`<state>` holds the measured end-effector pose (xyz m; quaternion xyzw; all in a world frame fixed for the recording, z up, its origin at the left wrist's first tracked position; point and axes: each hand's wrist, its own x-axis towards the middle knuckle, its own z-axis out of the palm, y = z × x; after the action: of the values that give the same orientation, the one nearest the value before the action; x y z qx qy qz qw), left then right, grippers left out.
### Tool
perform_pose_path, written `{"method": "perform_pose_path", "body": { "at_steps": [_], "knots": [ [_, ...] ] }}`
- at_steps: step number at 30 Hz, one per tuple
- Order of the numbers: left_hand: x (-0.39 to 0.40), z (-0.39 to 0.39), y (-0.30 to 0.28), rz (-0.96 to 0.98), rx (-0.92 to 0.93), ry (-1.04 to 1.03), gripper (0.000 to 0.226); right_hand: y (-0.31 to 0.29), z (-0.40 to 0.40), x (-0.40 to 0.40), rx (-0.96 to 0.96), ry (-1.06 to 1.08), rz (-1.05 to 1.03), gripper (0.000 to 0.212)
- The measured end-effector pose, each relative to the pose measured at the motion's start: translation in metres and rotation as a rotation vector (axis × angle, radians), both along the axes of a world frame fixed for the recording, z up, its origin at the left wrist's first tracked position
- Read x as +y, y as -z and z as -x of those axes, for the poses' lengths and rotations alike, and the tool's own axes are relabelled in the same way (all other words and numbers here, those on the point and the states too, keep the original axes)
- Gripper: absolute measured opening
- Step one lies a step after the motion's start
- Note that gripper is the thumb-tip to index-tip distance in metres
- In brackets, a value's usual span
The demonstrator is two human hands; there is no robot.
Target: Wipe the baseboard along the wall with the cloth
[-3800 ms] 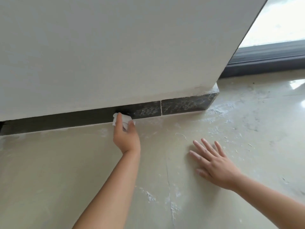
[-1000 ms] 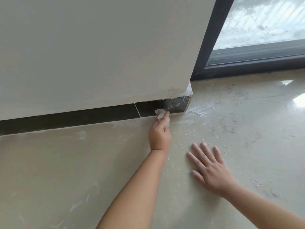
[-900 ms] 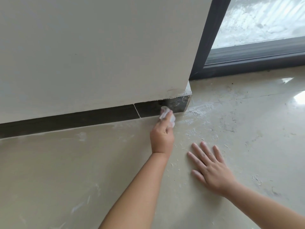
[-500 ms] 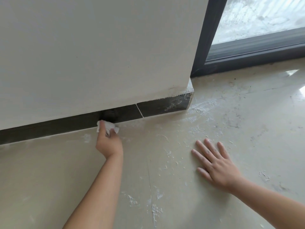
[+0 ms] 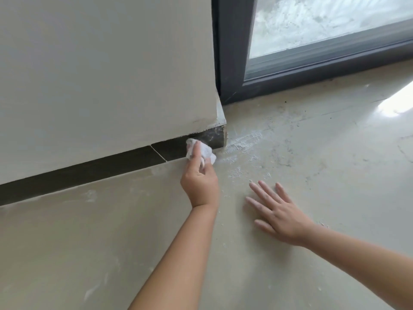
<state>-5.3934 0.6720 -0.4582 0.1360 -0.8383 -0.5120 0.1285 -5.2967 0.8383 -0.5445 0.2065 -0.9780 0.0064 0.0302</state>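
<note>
A dark marbled baseboard point(image 5: 93, 170) runs along the foot of the pale wall and ends at a corner on the right. My left hand point(image 5: 199, 184) grips a small crumpled white cloth point(image 5: 206, 152) and presses it against the baseboard just right of a tile joint, near the corner end. The short stretch right of the cloth looks dusty and grey. My right hand point(image 5: 278, 214) lies flat on the floor with fingers spread, to the right of and nearer than the left hand, holding nothing.
White dust and smears point(image 5: 244, 142) cover the glossy beige floor point(image 5: 324, 153) by the wall corner. A dark-framed glass door point(image 5: 232, 63) stands behind the corner at the upper right. The pale wall point(image 5: 100, 74) fills the upper left.
My left hand with the cloth has slid right along the baseboard, from left of the tile joint to near the corner. My right hand stays flat on the floor.
</note>
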Motion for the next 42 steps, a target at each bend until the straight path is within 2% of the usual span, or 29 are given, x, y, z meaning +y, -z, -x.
{"method": "perform_pose_path", "body": {
  "at_steps": [2, 5, 10, 12, 17, 19, 20, 25, 29, 33, 36, 38, 42],
  "knots": [
    [-0.012, 0.0, -0.005, 0.002, -0.047, -0.132, 0.045, -0.007, 0.003, 0.009, -0.032, 0.086, 0.035, 0.054],
    [-0.032, 0.007, -0.005, 0.106, -0.063, -0.265, 0.049, -0.008, 0.003, 0.014, -0.086, 0.189, 0.097, 0.056],
    [-0.015, 0.022, 0.001, 0.077, -0.055, -0.355, 0.051, 0.003, -0.001, 0.012, -0.054, 0.193, 0.153, 0.055],
    [0.012, 0.018, 0.001, 0.106, -0.02, -0.285, 0.048, 0.005, -0.002, 0.014, -0.033, 0.182, 0.182, 0.055],
    [0.089, 0.01, 0.009, 0.209, 0.162, 0.114, 0.042, 0.009, -0.003, 0.017, -0.017, 0.13, 0.213, 0.053],
    [0.098, 0.005, 0.014, 0.275, 0.216, 0.266, 0.04, 0.008, -0.002, 0.017, -0.019, 0.134, 0.22, 0.053],
    [0.095, 0.002, 0.016, 0.282, 0.216, 0.275, 0.04, 0.008, -0.002, 0.017, -0.022, 0.141, 0.222, 0.053],
    [0.037, -0.013, 0.024, 0.319, 0.174, 0.017, 0.041, 0.004, -0.002, 0.017, -0.038, 0.167, 0.235, 0.052],
    [-0.012, -0.001, 0.025, 0.272, -0.003, -0.241, 0.042, 0.002, -0.002, 0.016, -0.04, 0.164, 0.239, 0.052],
    [-0.013, 0.025, 0.029, 0.247, -0.051, -0.291, 0.046, 0.003, -0.002, 0.014, -0.04, 0.17, 0.231, 0.052],
    [0.024, 0.016, 0.032, 0.214, -0.072, -0.054, 0.051, 0.002, -0.002, 0.014, -0.051, 0.174, 0.23, 0.052],
    [0.055, 0.009, 0.032, 0.18, -0.043, 0.119, 0.046, 0.001, -0.003, 0.015, -0.052, 0.173, 0.231, 0.052],
    [0.086, -0.003, 0.032, 0.209, 0.167, 0.412, 0.035, 0.001, -0.002, 0.017, -0.044, 0.169, 0.233, 0.053]
  ]
}}
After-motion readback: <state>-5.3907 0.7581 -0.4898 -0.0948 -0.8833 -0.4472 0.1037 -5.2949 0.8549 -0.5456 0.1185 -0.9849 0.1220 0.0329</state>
